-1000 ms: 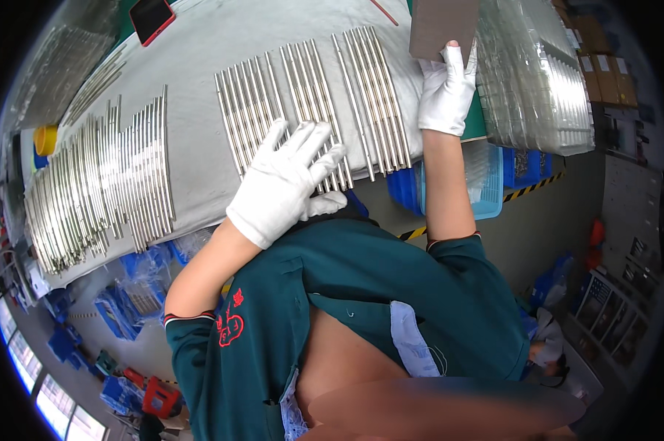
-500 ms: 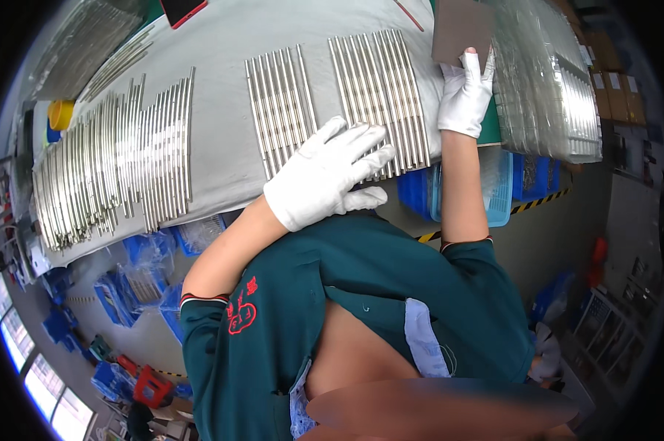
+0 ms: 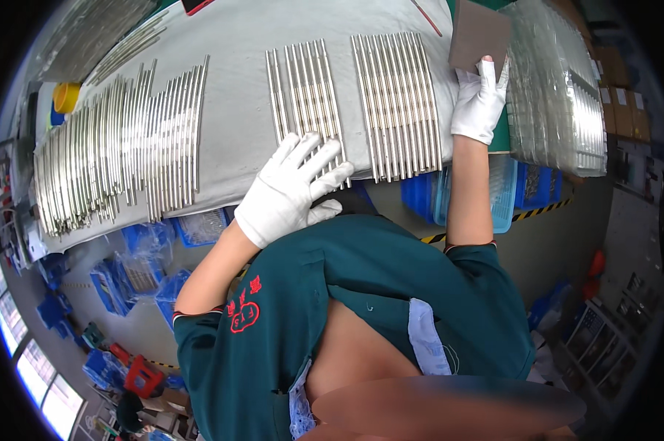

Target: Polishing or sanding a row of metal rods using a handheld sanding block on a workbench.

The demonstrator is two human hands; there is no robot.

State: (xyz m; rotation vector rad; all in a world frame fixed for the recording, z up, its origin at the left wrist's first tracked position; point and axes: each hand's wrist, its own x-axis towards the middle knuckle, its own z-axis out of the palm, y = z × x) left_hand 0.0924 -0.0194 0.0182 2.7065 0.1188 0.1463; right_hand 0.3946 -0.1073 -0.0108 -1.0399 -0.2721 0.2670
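My left hand (image 3: pixel 291 192), in a white glove, lies with its fingers spread over the near ends of a middle group of shiny metal rods (image 3: pixel 310 88). Its fingertips appear to touch the rods, and part of them is hidden under the hand. To the right is another tight row of metal rods (image 3: pixel 398 103), lined up side by side. Beyond that row my right hand (image 3: pixel 479 106), also gloved in white, grips a flat brown-grey rectangular pad (image 3: pixel 480 35) by its near edge, thumb on top. The pad is held near the table's right end.
A large row of metal rods (image 3: pixel 119 147) covers the left of the grey-covered table (image 3: pixel 232 110). Clear plastic-wrapped trays (image 3: pixel 556 103) stand at the right end. A thin red stick (image 3: pixel 426 18) lies at the back. Blue bins (image 3: pixel 420 197) sit below the near edge.
My left hand has moved left, off the right-hand row and onto the middle group. Some rods have shifted left, and the gaps between them differ. My right hand still holds the pad.
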